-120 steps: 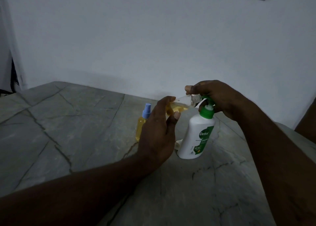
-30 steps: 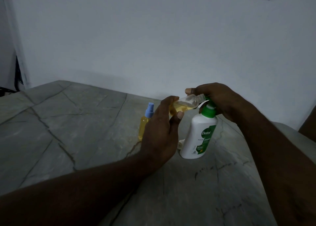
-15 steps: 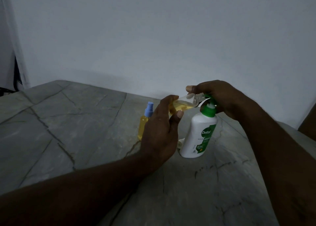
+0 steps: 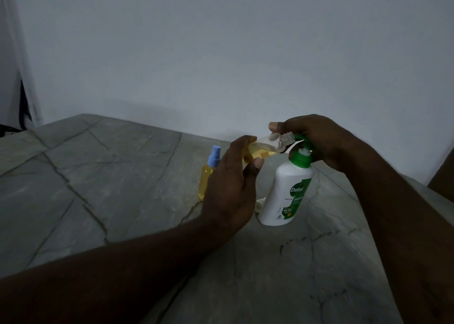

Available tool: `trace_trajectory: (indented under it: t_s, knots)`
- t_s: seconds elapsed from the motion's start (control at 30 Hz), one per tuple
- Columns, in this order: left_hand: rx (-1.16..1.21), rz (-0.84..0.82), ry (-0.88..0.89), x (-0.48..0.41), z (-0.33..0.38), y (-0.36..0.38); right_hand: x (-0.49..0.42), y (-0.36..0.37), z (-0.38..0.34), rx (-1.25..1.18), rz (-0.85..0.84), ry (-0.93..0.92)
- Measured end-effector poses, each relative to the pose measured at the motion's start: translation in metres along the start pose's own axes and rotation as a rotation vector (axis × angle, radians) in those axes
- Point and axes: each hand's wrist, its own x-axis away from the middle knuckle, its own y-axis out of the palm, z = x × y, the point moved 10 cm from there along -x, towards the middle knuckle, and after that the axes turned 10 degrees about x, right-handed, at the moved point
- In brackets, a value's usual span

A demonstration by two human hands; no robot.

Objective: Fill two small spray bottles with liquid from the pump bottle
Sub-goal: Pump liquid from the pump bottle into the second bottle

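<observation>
A white pump bottle (image 4: 286,193) with a green collar and green label stands on the stone slab. My right hand (image 4: 317,142) is curled over its green pump head. My left hand (image 4: 231,188) grips a small clear uncapped bottle (image 4: 267,145), tilted on its side with its threaded mouth at the pump nozzle; yellow liquid lies in its lower part. A second small bottle (image 4: 207,176), full of yellow liquid and topped with a blue spray cap, stands upright just left of my left hand.
A small white cap-like piece (image 4: 259,204) lies on the slab at the foot of the pump bottle. The grey cracked stone slab (image 4: 98,181) runs up to a plain white wall (image 4: 221,53). A dark gap with cables shows at far left.
Almost nothing has moved. My right hand and the pump head sit slightly higher than one second ago; the tilted small bottle stays at the nozzle.
</observation>
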Motion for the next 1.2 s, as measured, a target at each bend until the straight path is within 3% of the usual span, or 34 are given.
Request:
trace_trajectory:
  t_s: [1.2]
  knots:
    - [-0.012,-0.002,0.009,-0.001,0.001,0.0,0.001,0.004,0.001,-0.064,-0.006,0.021]
